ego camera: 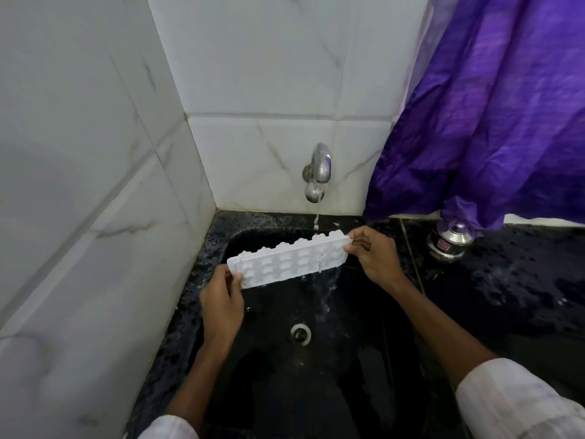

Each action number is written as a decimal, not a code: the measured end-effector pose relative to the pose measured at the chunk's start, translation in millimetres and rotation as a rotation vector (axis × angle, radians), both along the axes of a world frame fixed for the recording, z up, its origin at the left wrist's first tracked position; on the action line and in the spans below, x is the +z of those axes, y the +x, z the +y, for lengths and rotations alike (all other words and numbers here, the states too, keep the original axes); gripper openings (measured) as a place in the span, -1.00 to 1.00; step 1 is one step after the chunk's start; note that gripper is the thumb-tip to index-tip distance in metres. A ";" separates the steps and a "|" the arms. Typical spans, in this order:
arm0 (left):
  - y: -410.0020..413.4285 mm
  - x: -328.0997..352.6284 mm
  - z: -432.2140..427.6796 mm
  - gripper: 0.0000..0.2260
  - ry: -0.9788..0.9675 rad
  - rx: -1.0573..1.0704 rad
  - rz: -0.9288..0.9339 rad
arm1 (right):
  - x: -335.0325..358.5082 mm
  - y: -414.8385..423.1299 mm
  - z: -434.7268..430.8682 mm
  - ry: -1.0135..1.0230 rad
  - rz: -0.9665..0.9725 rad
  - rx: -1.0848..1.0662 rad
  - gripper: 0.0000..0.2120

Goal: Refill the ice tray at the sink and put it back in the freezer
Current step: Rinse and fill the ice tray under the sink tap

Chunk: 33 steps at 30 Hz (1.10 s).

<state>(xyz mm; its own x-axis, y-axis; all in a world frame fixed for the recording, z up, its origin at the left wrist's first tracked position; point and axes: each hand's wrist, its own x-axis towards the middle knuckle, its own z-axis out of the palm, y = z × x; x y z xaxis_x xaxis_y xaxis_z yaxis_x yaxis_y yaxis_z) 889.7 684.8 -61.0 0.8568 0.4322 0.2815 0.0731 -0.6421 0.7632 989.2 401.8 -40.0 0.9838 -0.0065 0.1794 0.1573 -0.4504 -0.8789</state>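
Now both hands [221, 299] [373, 258] tilt tray [288, 261] under tap [319, 166].

Left hand [221, 299] curled round left end of ice tray [285, 263], thumb laid across its upper face. Right hand [373, 258] pinched on right end of ice tray, fingers bent, held farther forward.

I see a black speckled counter [522, 280] with a sink [269, 391] sunk into it. A small lidded steel pot [449, 242] stands on the counter, right of the basin.
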 end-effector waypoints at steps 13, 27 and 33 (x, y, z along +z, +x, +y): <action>-16.0 20.5 -27.2 -0.90 -0.033 0.080 -0.193 | 21.5 -21.6 -24.5 -0.005 -0.166 0.082 -0.74; -70.1 22.2 -58.4 -0.82 0.081 0.110 -0.314 | 10.7 -55.2 -49.0 0.150 -0.003 0.071 -0.81; -62.5 13.8 -48.7 -0.79 -0.022 0.111 -0.125 | 6.0 -55.3 -41.0 0.124 0.187 0.044 -0.89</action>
